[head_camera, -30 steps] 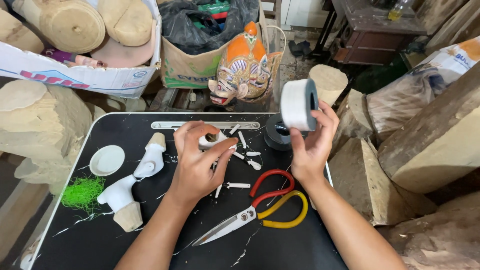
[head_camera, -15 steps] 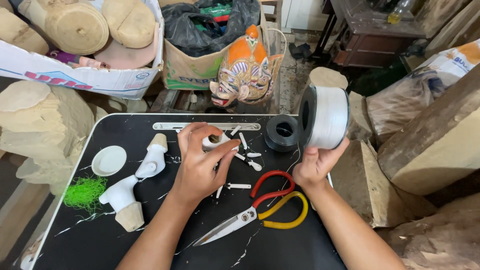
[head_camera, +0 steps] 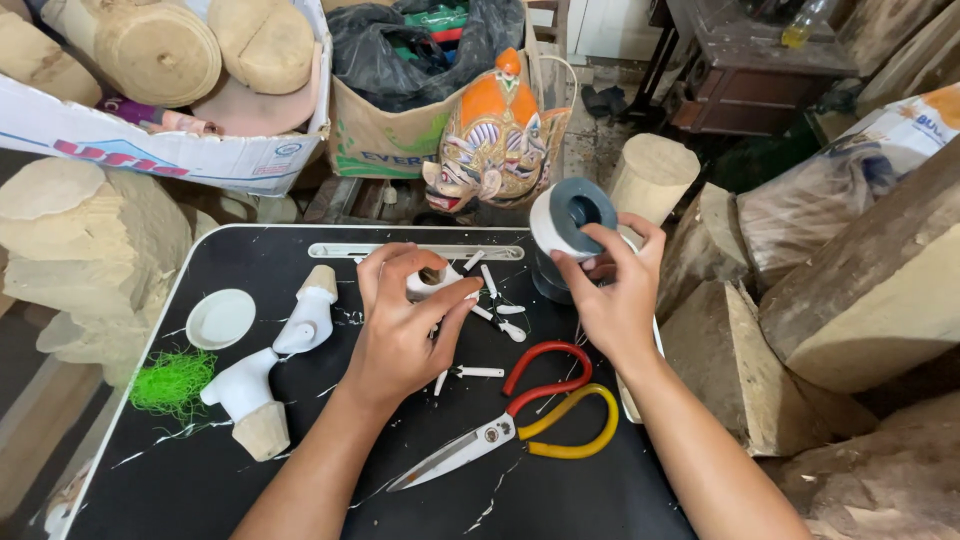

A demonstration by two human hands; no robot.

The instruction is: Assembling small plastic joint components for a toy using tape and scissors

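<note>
My right hand grips a white spool with a dark core, held up over the far right of the black table. A second dark spool stands on the table just below it. My left hand pinches a small white carved piece near the table's middle. Several small white pegs lie scattered between the two hands. Scissors with red and yellow handles lie in front of my right hand.
Two white carved pieces with wooden ends, a white lid and a green fibre tuft lie at the left. A metal ruler lies along the far edge. A painted mask, boxes and wood blocks surround the table.
My right hand has turned the white spool and lowered it toward the dark spool on the table. My left hand has stayed in place with the small piece.
</note>
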